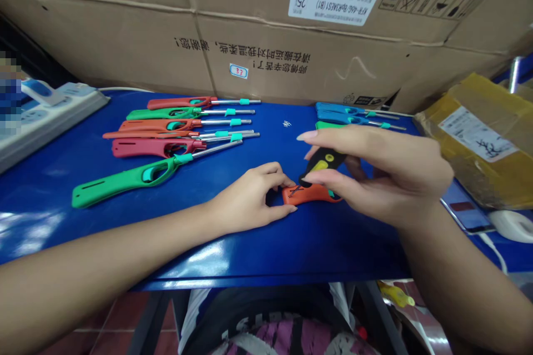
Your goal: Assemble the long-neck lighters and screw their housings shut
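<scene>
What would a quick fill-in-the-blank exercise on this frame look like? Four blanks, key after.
1. The item held in the right hand is black and ____.
2. The lighter touching the left hand is coloured ____.
3. The large printed text on the cardboard box appears upside ____.
4. Of the two hands, the phone lies nearer the ____ one.

Missing words: yellow; orange; down; right.

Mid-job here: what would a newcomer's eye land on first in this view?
Probably the row of bright lighters on the left of the blue table. Then, right of centre, the right hand holding a black-and-yellow tool at an orange lighter, with the left hand at that lighter's left end. Behind everything stands a big cardboard box, its print upside down.
</scene>
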Motion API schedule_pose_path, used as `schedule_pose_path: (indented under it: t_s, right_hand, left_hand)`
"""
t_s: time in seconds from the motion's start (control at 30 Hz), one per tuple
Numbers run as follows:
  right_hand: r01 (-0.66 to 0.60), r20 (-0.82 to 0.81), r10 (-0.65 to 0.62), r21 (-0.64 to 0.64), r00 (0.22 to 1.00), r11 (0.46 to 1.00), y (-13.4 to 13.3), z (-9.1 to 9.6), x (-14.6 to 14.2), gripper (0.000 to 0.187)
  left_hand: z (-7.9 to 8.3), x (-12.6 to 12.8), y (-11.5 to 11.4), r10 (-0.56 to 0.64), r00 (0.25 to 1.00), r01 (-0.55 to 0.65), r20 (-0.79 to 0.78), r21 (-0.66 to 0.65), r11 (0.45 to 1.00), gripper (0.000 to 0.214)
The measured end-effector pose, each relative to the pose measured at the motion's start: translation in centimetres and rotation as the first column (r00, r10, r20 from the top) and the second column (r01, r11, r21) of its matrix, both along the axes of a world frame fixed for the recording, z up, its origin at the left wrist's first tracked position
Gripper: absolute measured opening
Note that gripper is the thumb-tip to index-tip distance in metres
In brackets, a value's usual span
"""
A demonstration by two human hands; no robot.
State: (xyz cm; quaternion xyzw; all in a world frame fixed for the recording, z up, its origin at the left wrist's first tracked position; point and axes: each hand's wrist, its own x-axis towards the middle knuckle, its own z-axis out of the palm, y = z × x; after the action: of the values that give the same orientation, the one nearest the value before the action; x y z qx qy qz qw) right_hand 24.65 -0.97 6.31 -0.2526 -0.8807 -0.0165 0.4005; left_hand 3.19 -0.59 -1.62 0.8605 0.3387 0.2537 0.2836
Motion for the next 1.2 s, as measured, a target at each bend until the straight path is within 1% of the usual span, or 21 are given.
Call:
schedule_pose_path:
  t_s: [0.07, 0.1, 0.17, 0.23, 0.3, 0.37, 0.43, 0.5, 0.53, 0.57, 0.63, 0.7, 0.73, 0.77, 0.83, 0.9, 0.93, 1.03, 1.1, 1.13, 1.2]
  right_hand:
    - [0.079, 0.051, -0.083, 0.087, 0.995, 0.993, -0.1, 0.1, -0.1, 0.027]
    - [0.099, 0.073, -0.105, 0.092, 0.992, 0.991, -0.2, 0.0, -0.1, 0.03]
    - [0.091, 0.105, -0.093, 0.016, 0.99, 0.996, -0.3, -0.1, 0.0, 0.037]
    - [0.028, 0.098, -0.018, -0.1, 0.995, 0.995, -0.4, -0.3, 0.0, 0.042]
    - [-0.032, 0.049, 0.039, -0.137, 0.998, 0.99, -0.5, -0.4, -0.2, 0.04]
    - [-0.042, 0.012, 0.043, -0.076, 0.999, 0.996, -0.5, -0.4, -0.6, 0.032]
    - [0.024, 0.015, -0.024, 0.016, 1.0, 1.0, -0.6, -0.3, -0.9, 0.024]
    - [0.089, 0.056, -0.093, 0.073, 0.994, 0.993, -0.6, -0.3, -0.9, 0.028]
    - [0.103, 0.074, -0.109, 0.077, 0.991, 0.992, -0.5, -0.3, -0.8, 0.032]
    - [0.101, 0.09, -0.106, 0.057, 0.99, 0.993, -0.5, -0.3, -0.6, 0.035]
    - [0.056, 0.107, -0.052, -0.042, 0.993, 0.998, -0.3, -0.4, -0.2, 0.04]
    - [0.005, 0.081, 0.007, -0.144, 0.997, 0.99, 0.0, -0.5, 0.2, 0.042]
    - [-0.015, 0.052, 0.024, -0.159, 0.998, 0.987, 0.1, -0.7, 0.2, 0.042]
    - [-0.026, 0.012, 0.028, -0.138, 1.0, 0.99, 0.3, -0.8, 0.3, 0.04]
    - [-0.017, -0.055, 0.015, -0.04, 0.998, 0.999, 0.6, -1.0, 0.2, 0.035]
    - [-0.005, -0.06, 0.008, 0.043, 0.998, 0.999, 0.7, -1.0, 0.1, 0.032]
    - [-0.008, -0.037, 0.01, 0.041, 0.999, 0.999, 0.7, -1.0, 0.1, 0.032]
    - [-0.006, 0.039, 0.011, -0.106, 0.999, 0.994, 0.7, -0.7, 0.3, 0.039]
    - [-0.005, 0.019, 0.009, -0.2, 1.0, 0.98, 0.6, -0.6, 0.3, 0.038]
    - [-0.009, -0.016, 0.006, -0.213, 1.0, 0.977, 0.6, -0.6, 0.3, 0.035]
    - [0.019, -0.089, -0.034, -0.171, 0.995, 0.985, 0.6, -0.8, 0.1, 0.028]
  left_hand:
    - [0.0, 0.0, 0.0, 0.004, 1.0, -0.004, 0.002, -0.005, 1.0, 0.029]
    - [0.0, 0.0, 0.1, 0.002, 1.0, -0.002, 0.011, -0.009, 1.0, 0.028]
    - [0.0, 0.0, 0.1, -0.008, 1.0, 0.008, 0.03, -0.023, 1.0, 0.027]
    - [-0.1, 0.0, 0.1, -0.01, 0.999, 0.011, 0.038, -0.035, 0.999, 0.026]
    - [-0.1, 0.0, 0.1, -0.005, 0.999, 0.007, 0.04, -0.044, 0.999, 0.025]
    - [-0.1, 0.0, 0.1, -0.001, 0.999, 0.003, 0.047, -0.056, 0.998, 0.023]
    - [-0.2, 0.0, 0.1, 0.002, 0.998, 0.002, 0.057, -0.07, 0.998, 0.02]
    - [-0.2, 0.0, 0.1, 0.005, 0.998, -0.001, 0.062, -0.068, 0.998, 0.018]
    - [-0.2, 0.0, 0.1, 0.006, 0.998, -0.002, 0.062, -0.059, 0.998, 0.017]
    - [-0.2, 0.0, 0.1, 0.006, 0.998, -0.003, 0.059, -0.049, 0.999, 0.018]
    - [-0.2, 0.0, 0.1, 0.002, 0.999, 0.0, 0.053, -0.034, 0.999, 0.019]
    - [-0.2, 0.0, 0.1, 0.007, 0.999, -0.005, 0.048, -0.031, 0.999, 0.02]
    - [-0.2, 0.0, 0.1, 0.011, 0.999, -0.01, 0.041, -0.033, 0.999, 0.02]
    - [-0.1, 0.1, 0.1, 0.017, 0.999, -0.016, 0.033, -0.034, 0.999, 0.021]
    - [-0.1, 0.1, 0.1, 0.027, 0.999, -0.026, 0.02, -0.034, 0.999, 0.024]
    - [-0.1, 0.1, 0.1, 0.024, 0.999, -0.023, 0.021, -0.032, 0.999, 0.024]
    - [-0.1, 0.1, 0.1, 0.021, 0.999, -0.02, 0.029, -0.027, 0.999, 0.023]
    - [-0.2, 0.1, 0.2, 0.008, 0.999, -0.007, 0.048, -0.015, 1.0, 0.021]
    - [-0.4, 0.1, 0.3, 0.005, 0.999, -0.004, 0.053, -0.013, 1.0, 0.022]
    - [-0.4, 0.0, 0.3, 0.004, 0.998, -0.004, 0.055, -0.013, 1.0, 0.022]
    - [-0.5, 0.0, 0.3, 0.003, 0.998, -0.002, 0.057, -0.01, 1.0, 0.021]
